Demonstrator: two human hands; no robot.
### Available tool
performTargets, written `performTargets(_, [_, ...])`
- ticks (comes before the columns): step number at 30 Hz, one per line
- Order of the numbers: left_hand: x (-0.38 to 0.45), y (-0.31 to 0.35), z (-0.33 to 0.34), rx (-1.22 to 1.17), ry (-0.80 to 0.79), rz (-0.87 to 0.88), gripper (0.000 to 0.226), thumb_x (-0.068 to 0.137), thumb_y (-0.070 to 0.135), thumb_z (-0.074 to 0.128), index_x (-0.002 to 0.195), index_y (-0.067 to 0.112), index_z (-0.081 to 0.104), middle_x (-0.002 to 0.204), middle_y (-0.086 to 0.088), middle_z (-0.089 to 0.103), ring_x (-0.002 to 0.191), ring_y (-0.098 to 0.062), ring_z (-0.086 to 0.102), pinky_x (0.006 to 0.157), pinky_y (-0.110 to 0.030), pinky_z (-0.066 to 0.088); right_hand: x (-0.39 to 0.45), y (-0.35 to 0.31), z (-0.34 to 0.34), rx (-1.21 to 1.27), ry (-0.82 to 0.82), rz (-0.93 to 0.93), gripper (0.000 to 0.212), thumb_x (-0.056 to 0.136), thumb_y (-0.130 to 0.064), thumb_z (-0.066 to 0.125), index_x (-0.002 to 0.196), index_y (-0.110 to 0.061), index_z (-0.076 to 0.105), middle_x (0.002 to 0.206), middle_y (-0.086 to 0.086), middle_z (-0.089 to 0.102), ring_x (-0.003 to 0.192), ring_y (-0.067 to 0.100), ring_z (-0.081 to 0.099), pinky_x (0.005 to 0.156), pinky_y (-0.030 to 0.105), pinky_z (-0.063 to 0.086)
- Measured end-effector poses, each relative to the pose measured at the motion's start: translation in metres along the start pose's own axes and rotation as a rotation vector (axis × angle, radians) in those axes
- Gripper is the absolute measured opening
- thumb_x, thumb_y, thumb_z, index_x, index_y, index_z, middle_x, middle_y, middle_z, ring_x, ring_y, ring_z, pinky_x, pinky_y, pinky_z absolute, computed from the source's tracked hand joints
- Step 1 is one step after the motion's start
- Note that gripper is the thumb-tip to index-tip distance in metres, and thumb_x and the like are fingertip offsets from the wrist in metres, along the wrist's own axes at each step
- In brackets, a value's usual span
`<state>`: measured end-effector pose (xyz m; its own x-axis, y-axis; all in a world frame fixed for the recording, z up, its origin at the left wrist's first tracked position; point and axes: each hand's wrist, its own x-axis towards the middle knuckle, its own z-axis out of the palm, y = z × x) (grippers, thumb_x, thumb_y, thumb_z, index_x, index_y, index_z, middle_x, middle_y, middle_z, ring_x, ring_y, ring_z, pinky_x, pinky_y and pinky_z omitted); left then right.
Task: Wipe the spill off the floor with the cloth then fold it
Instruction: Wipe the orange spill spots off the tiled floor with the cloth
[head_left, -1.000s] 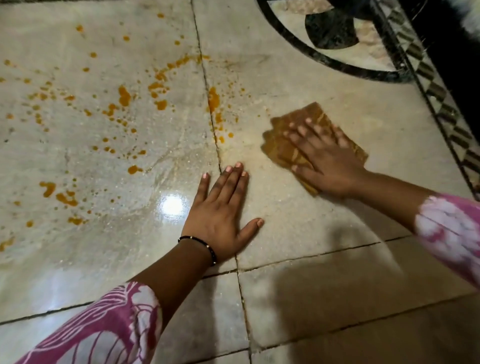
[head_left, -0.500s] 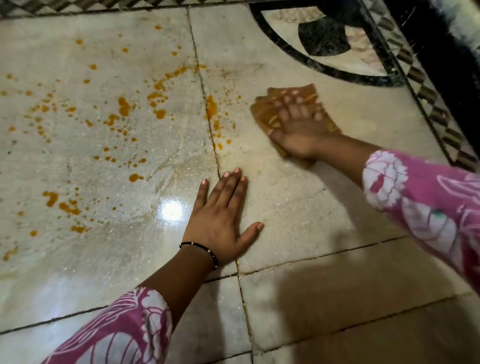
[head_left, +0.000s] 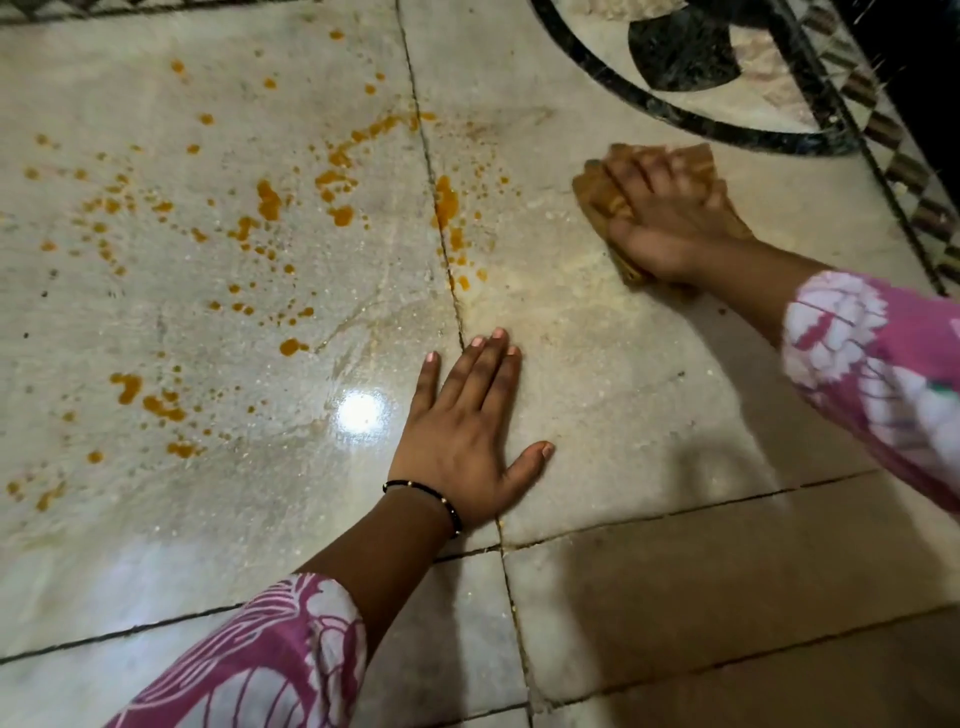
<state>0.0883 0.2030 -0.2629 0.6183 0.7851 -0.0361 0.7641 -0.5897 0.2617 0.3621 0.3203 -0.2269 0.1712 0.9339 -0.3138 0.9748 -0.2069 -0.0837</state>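
An orange spill (head_left: 270, 200) lies in drops and blotches over the pale marble floor (head_left: 597, 364), mostly left of a tile seam. A brown-orange cloth (head_left: 602, 200) is flat on the floor at the upper right, to the right of the spill. My right hand (head_left: 670, 223) presses down on the cloth with fingers spread and covers most of it. My left hand (head_left: 467, 431) rests flat on the floor in the middle, fingers apart, holding nothing; a black bracelet is on its wrist.
A dark inlaid arc (head_left: 649, 109) and a checkered border strip (head_left: 904, 171) cross the floor at the upper right, beside a dark area. Tile seams (head_left: 447, 249) run through the floor. A bright light reflection (head_left: 361, 413) shines next to my left hand.
My right hand has slid the cloth away over the floor, first up and to the left, then to the right. My left hand has stayed planted in the same place.
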Motion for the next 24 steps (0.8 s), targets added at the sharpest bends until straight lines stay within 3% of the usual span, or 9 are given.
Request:
performTargets(5, [0.0,0.002,-0.001,0.04,0.026,-0.071,0.096,0.085,0.069,0.031,0.151,0.004,0.006,0.159,-0.013,-0.005,0.147,-0.025,-0.004,0.117,-0.051,-0.002,-0.025,-0.071,0.02,-0.158,-0.025,-0.381,0.069,0.086,-0.055,0.021,0.15,-0.037,0.005,0.161,-0.001,-0.001,0.146,0.024,-0.007,0.111,0.059,-0.007])
performTargets(9, [-0.001,0.003,0.001,0.041,0.038,-0.097,0.101,0.085,0.072,0.03,0.15,0.001,0.0,0.157,-0.017,-0.011,0.146,-0.029,-0.011,0.116,-0.054,-0.003,-0.086,-0.04,0.041,-0.182,0.04,-0.65,0.073,0.077,-0.051,0.027,0.148,-0.037,0.019,0.158,-0.001,0.019,0.146,0.022,0.006,0.111,0.058,0.003])
performTargets(11, [-0.001,0.003,0.001,0.044,0.032,-0.094,0.1,0.085,0.071,0.029,0.15,0.001,-0.001,0.157,-0.017,-0.012,0.145,-0.029,-0.013,0.116,-0.054,-0.004,-0.089,-0.01,0.036,-0.196,0.055,-0.638,0.074,0.075,-0.052,0.033,0.147,-0.036,0.023,0.156,0.002,0.027,0.145,0.024,0.015,0.11,0.059,0.01])
performTargets(14, [0.0,0.002,0.001,0.037,0.026,-0.085,0.1,0.085,0.071,0.029,0.15,0.001,-0.001,0.157,-0.015,-0.014,0.145,-0.027,-0.015,0.116,-0.053,-0.005,-0.053,0.013,0.012,-0.18,0.046,-0.427,0.081,0.072,-0.061,0.023,0.149,-0.037,0.018,0.158,0.001,0.018,0.146,0.023,0.01,0.113,0.056,0.006])
performTargets(18, [0.0,0.001,0.001,0.031,0.04,-0.072,0.1,0.084,0.069,0.034,0.15,0.001,0.002,0.157,-0.015,-0.011,0.146,-0.027,-0.013,0.116,-0.054,-0.002,0.007,-0.03,0.003,-0.109,0.052,-0.276,0.073,0.079,-0.056,0.022,0.149,-0.037,0.015,0.16,-0.003,0.009,0.147,0.022,0.001,0.114,0.055,-0.001])
performTargets(21, [-0.001,0.002,0.001,0.026,0.076,-0.073,0.101,0.084,0.069,0.035,0.149,0.001,-0.001,0.157,-0.016,-0.012,0.145,-0.028,-0.012,0.116,-0.053,-0.002,-0.003,-0.078,0.02,-0.174,0.041,-0.495,0.073,0.079,-0.053,0.02,0.149,-0.037,0.017,0.16,-0.003,0.012,0.147,0.022,0.001,0.112,0.054,-0.007])
performTargets(24, [-0.002,0.001,0.002,0.01,0.11,-0.089,0.103,0.084,0.07,0.036,0.148,0.0,-0.004,0.155,-0.016,-0.014,0.145,-0.03,-0.012,0.116,-0.053,-0.002,-0.045,-0.078,0.033,-0.21,0.018,-0.793,0.074,0.077,-0.049,0.02,0.149,-0.035,0.021,0.159,-0.004,0.014,0.147,0.02,0.003,0.111,0.051,-0.009])
